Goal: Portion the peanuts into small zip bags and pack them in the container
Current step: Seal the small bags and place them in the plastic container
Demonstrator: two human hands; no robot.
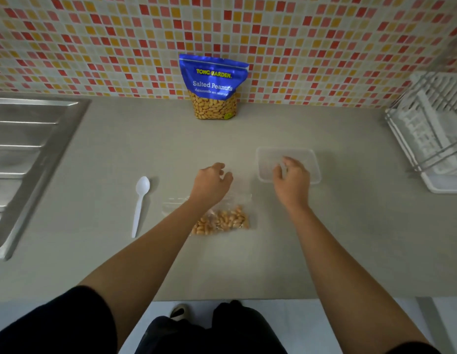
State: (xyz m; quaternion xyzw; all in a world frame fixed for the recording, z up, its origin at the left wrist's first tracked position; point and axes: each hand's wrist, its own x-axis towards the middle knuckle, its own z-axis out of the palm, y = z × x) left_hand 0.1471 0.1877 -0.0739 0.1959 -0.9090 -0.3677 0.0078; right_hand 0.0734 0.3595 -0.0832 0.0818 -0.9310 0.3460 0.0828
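Observation:
A blue pouch of salted peanuts stands against the tiled wall. A small clear zip bag with peanuts in it lies flat on the grey counter, partly under my left forearm. My left hand hovers just beyond the bag's top edge, fingers loosely curled with nothing visible in them. A clear plastic container sits to the right of it. My right hand is over the container's near side, fingers bent down into it; blur hides whether they grip anything.
A white plastic spoon lies left of the bag. More clear plastic, perhaps another empty zip bag, shows beside my left forearm. A steel sink drainboard fills the left side. A white dish rack stands at the right.

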